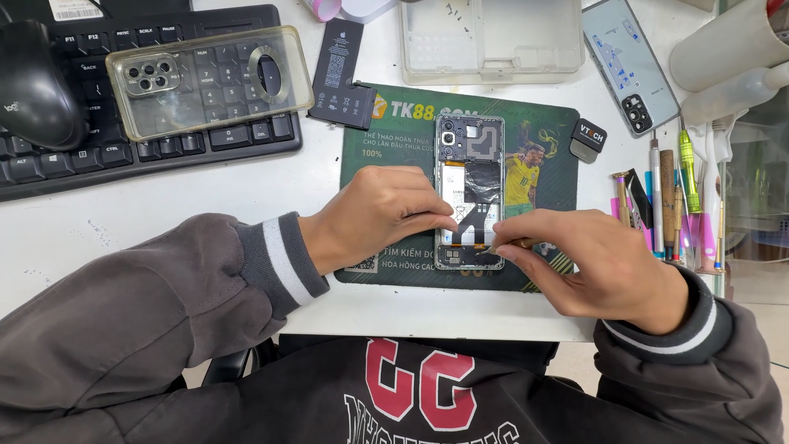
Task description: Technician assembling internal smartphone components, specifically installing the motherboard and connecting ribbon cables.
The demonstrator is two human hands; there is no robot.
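Observation:
An opened phone (468, 156) with its back removed lies face down on a green work mat (394, 136), camera end away from me. My left hand (382, 214) rests on the phone's left edge, fingers pressing on its middle. My right hand (588, 263) pinches a thin tool with a brownish handle (519, 243); its tip touches the lower end of the phone near a black flex cable. The phone's lower left side is hidden under my left hand.
A black keyboard (74, 156) with a clear phone case (205, 78) on it and a mouse (37, 82) lie at the left. A black battery (341, 74), a clear plastic tray (489, 37), a phone back cover (629, 62) and several hand tools (678, 205) surround the mat.

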